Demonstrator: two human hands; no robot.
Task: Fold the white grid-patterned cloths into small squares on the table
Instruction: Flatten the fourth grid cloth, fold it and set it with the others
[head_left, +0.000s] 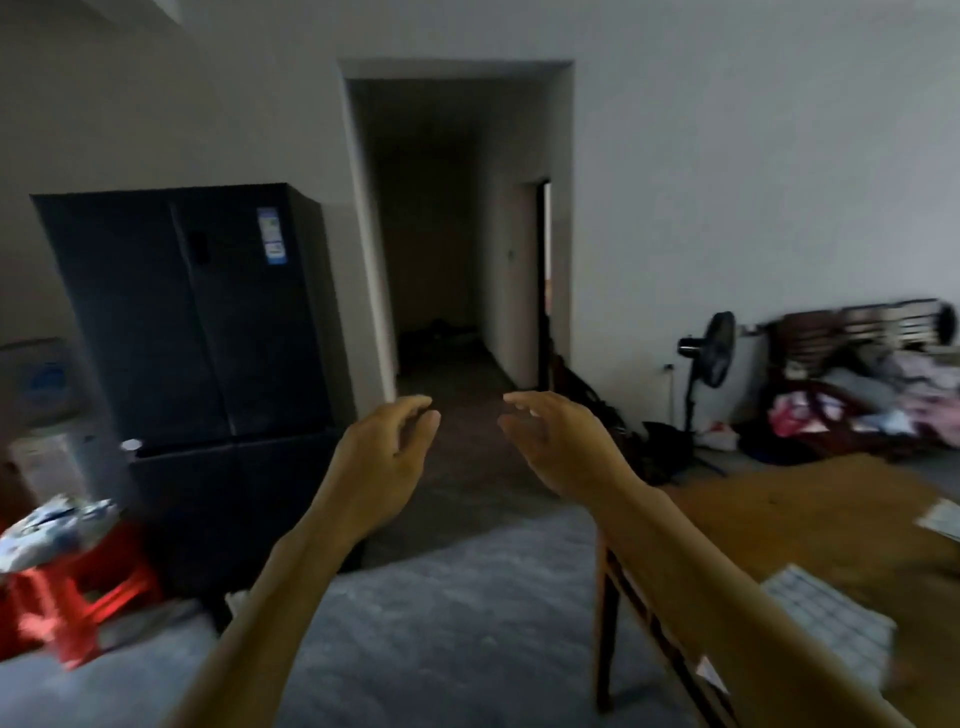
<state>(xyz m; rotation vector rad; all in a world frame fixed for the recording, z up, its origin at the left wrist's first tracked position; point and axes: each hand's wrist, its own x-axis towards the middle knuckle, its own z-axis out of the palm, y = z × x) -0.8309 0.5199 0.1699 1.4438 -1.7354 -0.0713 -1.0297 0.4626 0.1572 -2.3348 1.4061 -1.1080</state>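
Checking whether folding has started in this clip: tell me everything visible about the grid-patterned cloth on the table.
The white grid-patterned cloth lies flat on the wooden table at the lower right, near the table's front edge. It looks like thin white fabric with fine grey grid lines, blurred by camera motion. Whether it is folded cannot be told. The right forearm crosses in front of its near corner; neither the left hand nor the right hand touches it; both are raised, empty, over the floor.
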